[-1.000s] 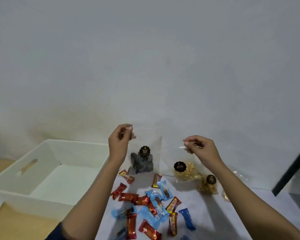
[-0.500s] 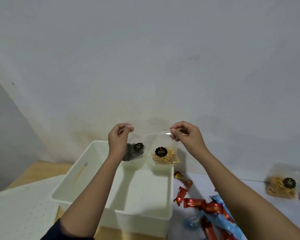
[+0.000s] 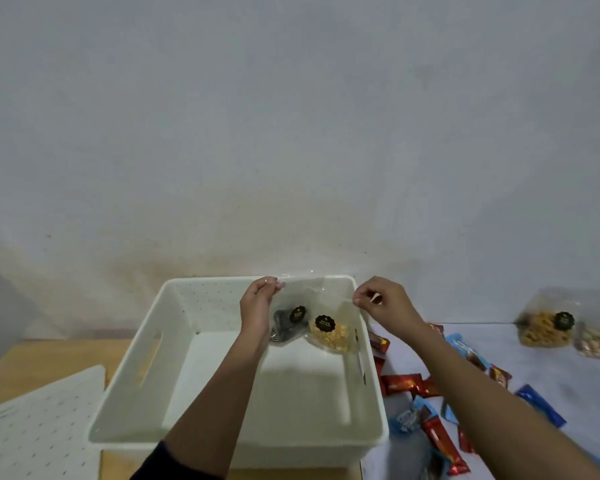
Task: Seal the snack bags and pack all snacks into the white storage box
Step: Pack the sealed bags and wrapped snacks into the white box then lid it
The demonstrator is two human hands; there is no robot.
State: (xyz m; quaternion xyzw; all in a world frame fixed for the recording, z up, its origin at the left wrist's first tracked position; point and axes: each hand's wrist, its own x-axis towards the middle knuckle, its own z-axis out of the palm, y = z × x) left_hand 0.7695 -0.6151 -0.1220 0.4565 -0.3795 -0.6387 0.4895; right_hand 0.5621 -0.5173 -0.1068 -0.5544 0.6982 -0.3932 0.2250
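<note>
The white storage box [image 3: 142,372] sits in the middle, against the wall. My left hand [image 3: 258,303] pinches the top of a clear bag of dark snacks [image 3: 288,325] inside the box's far right part. My right hand [image 3: 383,303] pinches the top of a clear bag of yellow snacks [image 3: 329,336] beside it. Both bags hang down low inside the box; I cannot tell whether they touch its floor. Each bag carries a round black label.
Red and blue wrapped candies [image 3: 409,384] lie scattered on the white cloth right of the box. Two more clear snack bags [image 3: 544,327] stand at the far right by the wall. A white perforated sheet [image 3: 39,427] lies on the wooden table at the lower left.
Both hands carried the two bags left from the candy pile to above the box, then lowered them down inside it. The view swung left with them.
</note>
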